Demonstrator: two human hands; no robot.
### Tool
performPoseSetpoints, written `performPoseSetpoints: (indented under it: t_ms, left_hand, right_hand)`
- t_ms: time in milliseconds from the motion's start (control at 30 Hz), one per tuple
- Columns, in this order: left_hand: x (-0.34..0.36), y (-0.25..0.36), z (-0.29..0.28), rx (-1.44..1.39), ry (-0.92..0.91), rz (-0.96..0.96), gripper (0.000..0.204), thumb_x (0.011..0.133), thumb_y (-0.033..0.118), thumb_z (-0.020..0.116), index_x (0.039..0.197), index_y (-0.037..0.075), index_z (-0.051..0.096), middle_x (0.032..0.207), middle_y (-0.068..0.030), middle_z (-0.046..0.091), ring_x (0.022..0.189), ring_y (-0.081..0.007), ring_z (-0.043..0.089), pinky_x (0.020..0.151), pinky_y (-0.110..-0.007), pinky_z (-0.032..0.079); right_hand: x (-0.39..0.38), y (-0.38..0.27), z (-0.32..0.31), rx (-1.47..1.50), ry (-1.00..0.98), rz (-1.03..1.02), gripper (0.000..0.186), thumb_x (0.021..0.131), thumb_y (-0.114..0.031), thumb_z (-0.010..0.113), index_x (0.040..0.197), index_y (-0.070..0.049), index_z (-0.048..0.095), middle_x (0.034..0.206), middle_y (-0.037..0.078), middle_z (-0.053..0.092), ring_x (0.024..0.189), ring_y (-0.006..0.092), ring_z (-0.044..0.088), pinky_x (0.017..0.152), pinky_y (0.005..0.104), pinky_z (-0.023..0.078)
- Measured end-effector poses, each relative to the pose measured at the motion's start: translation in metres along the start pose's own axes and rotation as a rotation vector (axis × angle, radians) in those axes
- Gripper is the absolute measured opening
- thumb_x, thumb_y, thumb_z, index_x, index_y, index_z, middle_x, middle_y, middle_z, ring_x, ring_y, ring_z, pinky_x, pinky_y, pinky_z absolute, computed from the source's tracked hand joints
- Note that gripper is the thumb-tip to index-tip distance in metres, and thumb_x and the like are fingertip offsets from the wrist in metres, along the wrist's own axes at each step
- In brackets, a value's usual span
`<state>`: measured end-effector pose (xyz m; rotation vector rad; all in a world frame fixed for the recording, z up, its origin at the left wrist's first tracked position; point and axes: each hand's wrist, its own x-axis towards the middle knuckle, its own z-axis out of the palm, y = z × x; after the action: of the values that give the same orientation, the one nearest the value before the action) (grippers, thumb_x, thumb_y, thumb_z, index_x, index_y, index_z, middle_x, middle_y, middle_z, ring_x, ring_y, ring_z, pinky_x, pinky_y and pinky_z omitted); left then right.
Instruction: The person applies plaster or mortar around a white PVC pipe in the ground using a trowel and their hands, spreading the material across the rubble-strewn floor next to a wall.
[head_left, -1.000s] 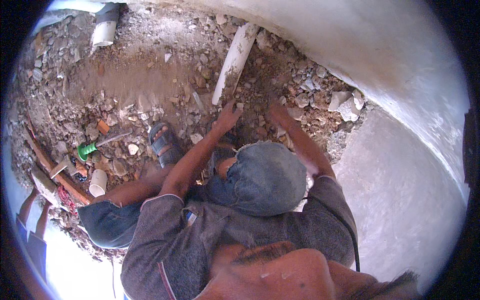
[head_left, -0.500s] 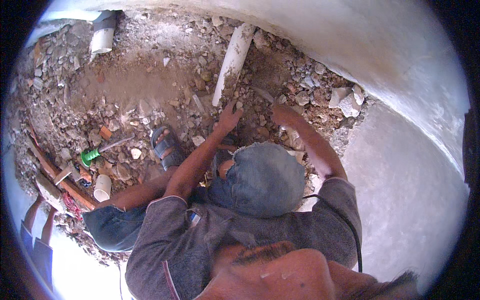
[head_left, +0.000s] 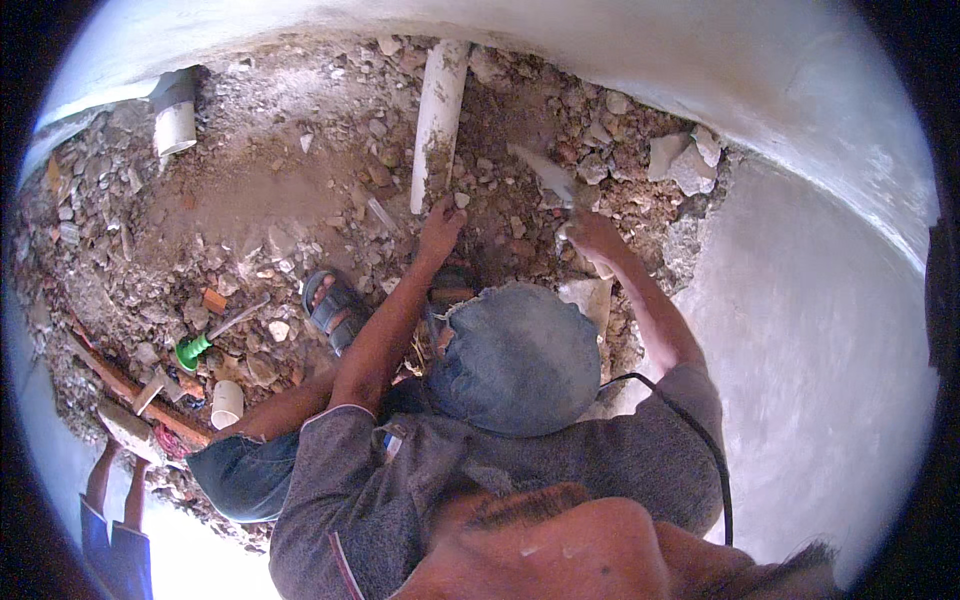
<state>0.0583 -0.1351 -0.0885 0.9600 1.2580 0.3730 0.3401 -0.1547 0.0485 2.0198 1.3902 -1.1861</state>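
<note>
A white, dirt-smeared pipe [head_left: 437,120] runs out from the far wall across the rubble. Beside its near end is my left hand [head_left: 437,232], fingers bent and a little apart, close to the soil and a small pale stone [head_left: 461,200]. I cannot tell whether the fingertips touch the pipe. To the right, my right hand [head_left: 594,238] is closed round a trowel; most of the handle is hidden in the fist. The trowel's pale tapering blade [head_left: 545,173] points away and left, over loose earth right of the pipe.
A shorter white pipe [head_left: 175,128] juts out at the far left. A green-handled screwdriver-like tool [head_left: 195,350], a white pipe piece [head_left: 227,403] and a brown bar [head_left: 110,370] lie left. Broken slabs [head_left: 685,163] rest against the right wall. Another person's legs [head_left: 115,490] show lower left.
My right hand has drawn back rightward from the pipe with the trowel, and its blade shows more clearly. The left hand stays beside the pipe end. The whole view has shifted slightly.
</note>
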Motion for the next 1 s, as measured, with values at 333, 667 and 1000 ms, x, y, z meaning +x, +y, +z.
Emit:
performPoseSetpoints:
  t_ms: [333, 667, 1000]
  left_hand:
    - [0.0, 0.012, 0.001, 0.123, 0.023, 0.005, 0.044, 0.082, 0.023, 0.058, 0.117, -0.003, 0.051, 0.106, -0.0179, 0.061, 0.1, -0.0305, 0.058, 0.087, -0.038, 0.044]
    - [-0.01, 0.018, 0.043, -0.389, 0.27, -0.261, 0.053, 0.085, 0.02, 0.056, 0.132, 0.001, 0.037, 0.125, -0.0156, 0.047, 0.112, -0.0253, 0.046, 0.097, -0.033, 0.033]
    - [0.009, 0.017, 0.061, -0.665, 0.245, -0.432, 0.062, 0.086, 0.022, 0.053, 0.139, 0.002, 0.025, 0.132, -0.0146, 0.04, 0.114, -0.0253, 0.043, 0.097, -0.033, 0.031]
  right_hand:
    - [-0.107, 0.12, 0.102, 0.186, 0.644, 0.246, 0.04, 0.08, -0.024, 0.062, 0.11, -0.002, 0.048, 0.099, 0.025, 0.057, 0.091, 0.0402, 0.056, 0.077, 0.0448, 0.046]
    - [0.047, -0.039, 0.053, 0.232, 0.709, -0.249, 0.05, 0.082, -0.029, 0.061, 0.124, -0.005, 0.047, 0.127, 0.022, 0.045, 0.121, 0.0385, 0.038, 0.103, 0.045, 0.029]
    - [0.251, -0.095, 0.061, -0.187, 0.618, -0.266, 0.07, 0.082, -0.053, 0.049, 0.137, -0.012, 0.033, 0.143, 0.024, 0.02, 0.132, 0.0442, 0.017, 0.108, 0.0496, 0.019]
